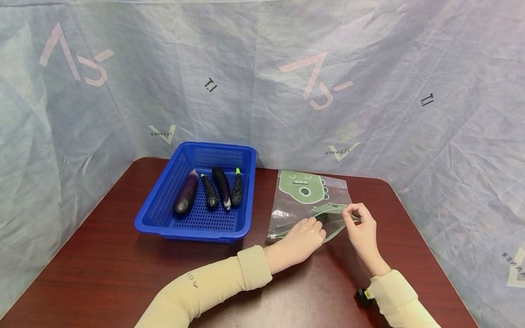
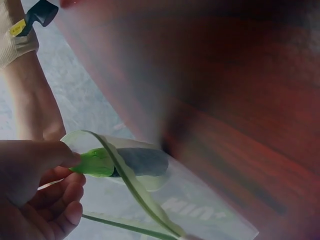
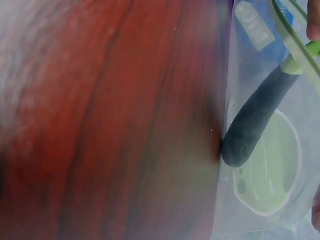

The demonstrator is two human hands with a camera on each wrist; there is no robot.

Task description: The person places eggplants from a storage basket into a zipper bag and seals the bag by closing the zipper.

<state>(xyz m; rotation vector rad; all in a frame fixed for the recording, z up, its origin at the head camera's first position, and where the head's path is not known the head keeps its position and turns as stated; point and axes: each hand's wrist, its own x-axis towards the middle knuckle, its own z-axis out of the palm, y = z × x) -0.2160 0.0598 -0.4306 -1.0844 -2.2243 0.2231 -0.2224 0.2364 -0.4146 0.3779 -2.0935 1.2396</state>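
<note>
My left hand (image 1: 305,234) reaches into the mouth of a clear zip bag (image 1: 283,214). In the left wrist view, its thumb and fingers pinch the bright green stem end of a dark eggplant (image 2: 142,161). The body of that eggplant lies inside the bag, slanting downward in the right wrist view, its blunt end near the bag's side. My right hand (image 1: 362,232) pinches the green-edged rim at the right end of the mouth and holds it apart. A green cartoon print (image 1: 301,187) covers the bag's far part.
A blue perforated basket (image 1: 141,218) stands left of the bag. Inside it lie a large purple eggplant (image 1: 186,196) and several slimmer dark ones. A printed grey fabric wall (image 1: 262,114) closes off the table's (image 1: 102,273) back and sides.
</note>
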